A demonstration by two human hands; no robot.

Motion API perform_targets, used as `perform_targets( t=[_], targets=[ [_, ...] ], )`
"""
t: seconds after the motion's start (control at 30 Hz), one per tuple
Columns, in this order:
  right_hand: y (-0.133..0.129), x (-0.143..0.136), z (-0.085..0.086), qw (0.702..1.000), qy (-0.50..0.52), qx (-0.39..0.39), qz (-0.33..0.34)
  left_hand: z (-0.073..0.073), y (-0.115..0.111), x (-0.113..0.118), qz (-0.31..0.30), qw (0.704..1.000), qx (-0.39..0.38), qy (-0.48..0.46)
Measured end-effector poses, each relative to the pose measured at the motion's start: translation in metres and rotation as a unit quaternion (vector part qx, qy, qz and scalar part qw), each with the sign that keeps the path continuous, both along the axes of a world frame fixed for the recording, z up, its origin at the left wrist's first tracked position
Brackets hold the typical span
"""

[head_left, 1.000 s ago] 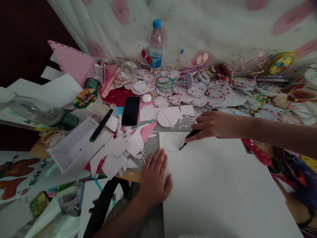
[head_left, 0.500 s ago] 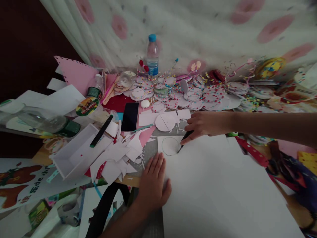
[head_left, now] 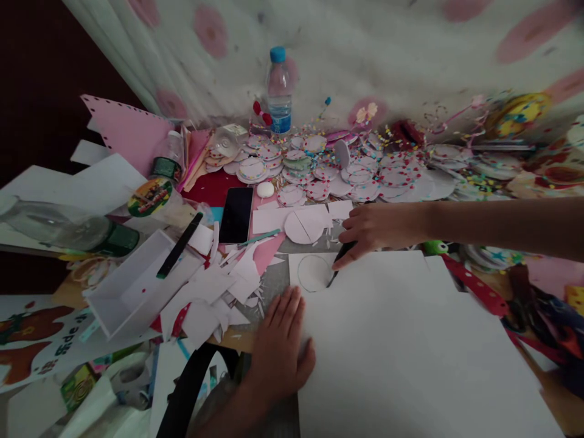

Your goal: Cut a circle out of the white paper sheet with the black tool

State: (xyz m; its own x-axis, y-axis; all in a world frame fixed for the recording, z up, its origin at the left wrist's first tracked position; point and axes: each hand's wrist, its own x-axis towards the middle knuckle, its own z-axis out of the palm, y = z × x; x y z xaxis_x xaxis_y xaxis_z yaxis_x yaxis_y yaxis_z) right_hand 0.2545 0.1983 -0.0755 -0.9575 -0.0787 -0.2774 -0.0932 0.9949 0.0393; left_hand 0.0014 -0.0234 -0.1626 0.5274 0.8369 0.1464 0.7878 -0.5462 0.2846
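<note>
In the head view my right hand [head_left: 365,230] grips what looks like a black craft knife [head_left: 340,261], mostly covered by the fingers. Its tip touches the right edge of a circle drawn in thin green line near the top left corner of a large white paper sheet [head_left: 387,340]. My left hand [head_left: 285,340] lies flat across the sheet's left edge, fingers stretched out below the circle. Just beyond the sheet lies a cut white paper disc [head_left: 303,226] with a line across it.
Paper scraps [head_left: 214,292], a white open box [head_left: 132,298] with a dark pen [head_left: 180,245] across it, and a phone [head_left: 236,215] lie to the left. Decorated paper discs [head_left: 301,167] pile up behind, near a water bottle [head_left: 279,91]. Scissors [head_left: 538,304] are at right.
The camera view has shifted slightly. My right hand keeps its grip, with the tip still at the circle's right edge. My left hand stays flat on the sheet's edge.
</note>
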Motion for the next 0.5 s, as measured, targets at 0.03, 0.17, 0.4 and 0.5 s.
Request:
perform_targets(
  t=[0.03, 0.17, 0.4, 0.5],
  targets=[
    [0.001, 0.002, -0.001, 1.000, 0.008, -0.014, -0.009, 0.000, 0.000, 0.000, 0.000, 1.000, 0.000, 0.001],
    [0.004, 0.027, 0.005, 0.992, 0.018, -0.054, -0.113, -0.001, 0.000, -0.001, 0.001, 1.000, 0.001, 0.002],
    [-0.038, 0.071, 0.012, 0.869, 0.157, -0.064, -0.465, -0.003, -0.003, 0.000, 0.008, 1.000, 0.002, -0.010],
    [-0.074, 0.049, -0.014, 0.793, 0.219, -0.168, -0.544, -0.002, -0.003, -0.002, 0.003, 1.000, 0.007, -0.017]
  ],
)
